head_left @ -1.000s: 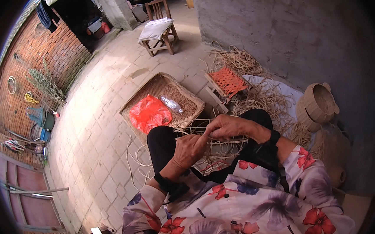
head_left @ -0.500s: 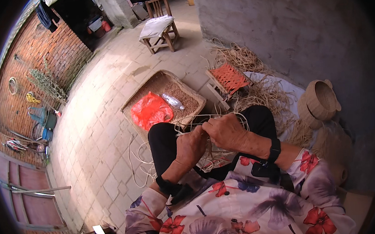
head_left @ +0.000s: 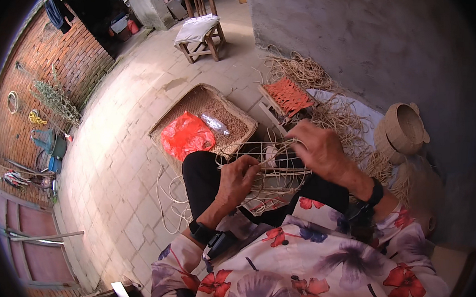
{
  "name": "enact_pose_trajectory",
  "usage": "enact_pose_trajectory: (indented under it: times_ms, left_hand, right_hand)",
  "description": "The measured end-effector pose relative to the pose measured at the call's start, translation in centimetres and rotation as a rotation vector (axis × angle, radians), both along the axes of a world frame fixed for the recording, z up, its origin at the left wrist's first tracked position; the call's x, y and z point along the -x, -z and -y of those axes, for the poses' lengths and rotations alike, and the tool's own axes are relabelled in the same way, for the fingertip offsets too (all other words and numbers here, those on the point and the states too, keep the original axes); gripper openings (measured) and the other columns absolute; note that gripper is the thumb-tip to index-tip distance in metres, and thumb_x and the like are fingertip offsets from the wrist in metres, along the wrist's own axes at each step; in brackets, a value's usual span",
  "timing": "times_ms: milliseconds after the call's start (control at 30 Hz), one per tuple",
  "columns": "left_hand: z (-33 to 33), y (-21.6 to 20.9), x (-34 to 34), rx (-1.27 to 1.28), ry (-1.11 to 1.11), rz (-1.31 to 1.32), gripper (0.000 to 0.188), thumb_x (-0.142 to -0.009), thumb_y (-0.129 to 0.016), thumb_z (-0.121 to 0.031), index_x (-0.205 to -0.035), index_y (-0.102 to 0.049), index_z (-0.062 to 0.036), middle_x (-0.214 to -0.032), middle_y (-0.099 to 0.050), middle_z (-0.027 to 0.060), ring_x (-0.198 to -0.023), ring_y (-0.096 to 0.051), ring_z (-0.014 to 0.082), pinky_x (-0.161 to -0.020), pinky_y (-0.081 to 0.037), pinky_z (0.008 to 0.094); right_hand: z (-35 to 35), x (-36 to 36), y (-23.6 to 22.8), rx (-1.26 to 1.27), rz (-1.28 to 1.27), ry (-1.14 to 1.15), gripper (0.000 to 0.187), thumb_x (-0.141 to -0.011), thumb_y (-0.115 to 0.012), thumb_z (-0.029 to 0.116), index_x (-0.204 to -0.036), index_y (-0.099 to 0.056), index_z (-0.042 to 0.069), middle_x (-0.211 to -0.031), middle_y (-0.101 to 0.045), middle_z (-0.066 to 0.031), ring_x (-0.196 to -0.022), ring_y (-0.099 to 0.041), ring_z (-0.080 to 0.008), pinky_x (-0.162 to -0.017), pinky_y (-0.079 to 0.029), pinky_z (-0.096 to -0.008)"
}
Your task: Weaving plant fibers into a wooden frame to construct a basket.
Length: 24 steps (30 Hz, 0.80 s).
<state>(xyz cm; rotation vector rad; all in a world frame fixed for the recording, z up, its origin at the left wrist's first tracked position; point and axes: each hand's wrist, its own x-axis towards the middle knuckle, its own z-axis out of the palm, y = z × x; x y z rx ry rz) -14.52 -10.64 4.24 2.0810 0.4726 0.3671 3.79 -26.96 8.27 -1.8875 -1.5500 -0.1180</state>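
Note:
Over my lap lies an open lattice of pale, straw-coloured cords point(head_left: 281, 173), with loose ends trailing down past my left knee. My left hand point(head_left: 236, 180) is closed at the lattice's left side, thumb and fingers pinching cords. Higher and further right, my right hand point(head_left: 322, 151) has its fingers bent together at the far right edge, seemingly round a single cord; its fingertips are slightly blurred. A gap with stretched cords lies between the two hands. Both wrists wear dark bands.
Beyond my knees sits a shallow woven tray point(head_left: 157, 133) holding a red plastic bag point(head_left: 185, 137), a clear bottle point(head_left: 215, 124) and brown grains. A low orange-topped stool point(head_left: 288, 96), heaped cords point(head_left: 301, 69) and a round woven basket point(head_left: 404, 128) are to the right. A wooden chair point(head_left: 199, 30) stands further off.
My hands were together over the lattice. Now they are apart: the right has moved up and to the right, the left slightly to the left, exposing the cords between them.

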Motion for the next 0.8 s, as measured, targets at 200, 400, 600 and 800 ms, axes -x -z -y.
enact_pose_trajectory:
  times_ms: [200,400,600,800]
  left_hand:
    - [-0.1,-0.7,0.3,-0.065,0.005,0.026,0.015,-0.088,-0.058,-0.012,-0.092,-0.06,0.0013,-0.065,-0.06,0.0086,-0.058,-0.056,0.0125,-0.057,-0.046,0.029]
    - [0.3,0.1,1.5,-0.048,-0.075,0.039,0.013,-0.087,-0.056,-0.009,-0.095,-0.048,-0.0026,-0.063,-0.058,0.0114,-0.056,-0.055,0.0159,-0.054,-0.044,0.0316]
    - [0.2,3.0,1.7,0.26,-0.169,0.233,0.015,-0.085,-0.059,-0.006,-0.091,-0.045,-0.0075,-0.073,-0.047,-0.0036,-0.066,-0.043,0.0056,-0.059,-0.035,0.0215]
    - [-3.4,0.4,4.8,0.495,-0.123,0.023,0.017,-0.085,-0.066,-0.009,-0.089,-0.05,-0.0094,-0.071,-0.05,-0.0054,-0.061,-0.044,0.0011,-0.052,-0.034,0.018]
  right_hand:
    - [-3.6,3.3,2.1,-0.006,-0.149,-0.226,0.012,-0.081,-0.062,0.011,-0.09,-0.056,0.006,-0.081,-0.059,-0.013,-0.07,-0.062,-0.0351,-0.063,-0.049,-0.0443]
    - [-3.2,2.5,2.8,0.082,-0.224,-0.284,0.012,-0.082,-0.061,0.013,-0.081,-0.053,0.004,-0.069,-0.059,-0.0144,-0.067,-0.061,-0.0365,-0.061,-0.048,-0.0443]
    - [-3.0,1.7,5.0,0.072,-0.252,-0.264,0.008,-0.081,-0.06,0.009,-0.082,-0.054,0.004,-0.066,-0.058,-0.0159,-0.066,-0.062,-0.0368,-0.057,-0.049,-0.0429]
    - [-2.2,2.2,5.8,0.022,-0.27,-0.249,0.01,-0.082,-0.06,0.007,-0.092,-0.061,0.006,-0.072,-0.063,-0.0167,-0.067,-0.064,-0.0345,-0.057,-0.051,-0.0401]
